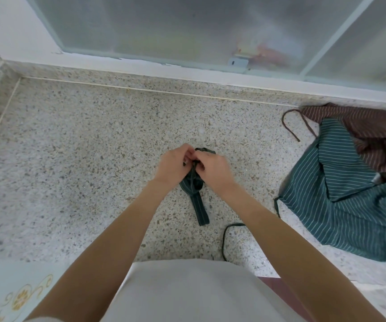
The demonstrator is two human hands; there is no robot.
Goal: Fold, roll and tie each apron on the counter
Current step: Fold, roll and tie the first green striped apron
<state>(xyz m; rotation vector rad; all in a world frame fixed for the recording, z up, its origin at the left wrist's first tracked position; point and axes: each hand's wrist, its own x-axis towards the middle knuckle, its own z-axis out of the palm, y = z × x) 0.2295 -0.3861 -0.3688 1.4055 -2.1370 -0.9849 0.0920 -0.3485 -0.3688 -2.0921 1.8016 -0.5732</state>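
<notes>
Three striped aprons on the terrazzo counter (94, 159), one rolled and being tied.

I see the teal apron (340, 201) and brown apron (373, 131) heaped loose at the right, limp and light, best lifted by their hems. At centre sits the dark green rolled apron (193, 182), soft and apt to unroll; my left hand (175, 167) and right hand (212, 170) pinch its strap (200, 209) on top, fingers curled close together.
</notes>
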